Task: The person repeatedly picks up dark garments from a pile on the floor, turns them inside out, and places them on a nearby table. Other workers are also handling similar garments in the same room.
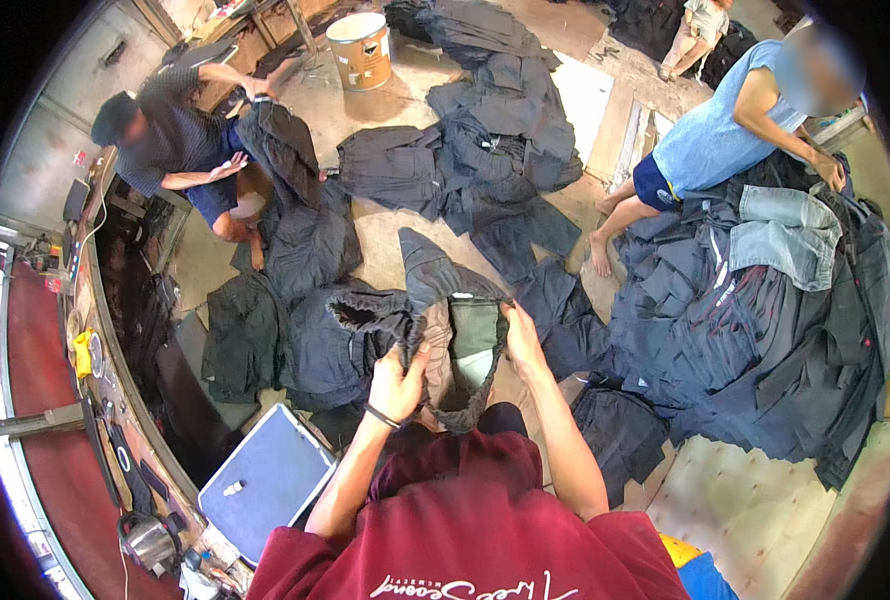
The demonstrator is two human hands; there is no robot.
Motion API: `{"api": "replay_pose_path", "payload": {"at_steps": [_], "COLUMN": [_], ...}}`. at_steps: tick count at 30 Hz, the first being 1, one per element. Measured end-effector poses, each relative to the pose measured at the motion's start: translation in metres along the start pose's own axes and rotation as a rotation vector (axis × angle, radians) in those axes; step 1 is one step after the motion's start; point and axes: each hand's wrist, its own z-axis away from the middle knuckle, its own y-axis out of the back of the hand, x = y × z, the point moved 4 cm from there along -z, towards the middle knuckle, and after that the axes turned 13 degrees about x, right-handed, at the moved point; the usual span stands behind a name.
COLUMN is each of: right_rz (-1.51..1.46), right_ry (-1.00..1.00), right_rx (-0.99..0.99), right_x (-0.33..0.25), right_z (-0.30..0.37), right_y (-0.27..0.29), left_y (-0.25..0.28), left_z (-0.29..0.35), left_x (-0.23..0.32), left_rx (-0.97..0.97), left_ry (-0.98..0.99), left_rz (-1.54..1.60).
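A pair of dark trousers [428, 268] is stretched between my hands in front of my body. Its waist opening faces up, and pale and green cloth shows inside. My left hand [397, 385], with a dark band on the wrist, is closed on the left edge beside a bunched, gathered piece of dark cloth [365, 308]. Whether that piece belongs to the same trousers, I cannot tell. The right edge of the waist is pinched in my right hand [525, 342]; some of its fingertips are hidden by the cloth.
Dark garments [485, 130] lie spread over the floor ahead. At left, a person [180, 150] handles dark trousers; at right, another person [715, 130] bends over a large garment heap [705, 310]. A brown drum [360, 55] stands far off. Near my left arm is a blue-topped board [270, 480].
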Motion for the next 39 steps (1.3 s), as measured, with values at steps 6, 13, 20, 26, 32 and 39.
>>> {"api": "replay_pose_path", "payload": {"at_steps": [6, 13, 20, 26, 32, 39], "right_rz": [-0.181, -0.2, 0.159, 0.181, 0.19, 0.361], "right_ry": [-0.209, -0.218, 0.168, 0.264, 0.253, 0.448], "right_rx": [0.077, 0.027, -0.021, -0.012, 0.09, 0.093], "right_x": [0.017, 0.036, 0.017, 0.026, 0.022, -0.021], "right_z": [0.014, 0.022, 0.052, 0.053, 0.03, 0.008], "right_y": [0.006, 0.006, -0.02, -0.022, 0.031, 0.11], "left_y": [-0.014, -0.024, -0.048, -0.064, -0.086, -0.113], "left_z": [0.024, 0.028, 0.012, -0.001, -0.007, 0.004], "left_x": [0.024, 0.014, -0.035, -0.061, -0.075, -0.106], "left_rx": [0.05, 0.086, 0.087, -0.094, 0.024, -0.076], "left_ry": [-0.142, -0.197, 0.384, 0.842, 0.818, 0.507], "left_rz": [-0.08, -0.096, 0.621, 1.072, 0.814, 0.726]}}
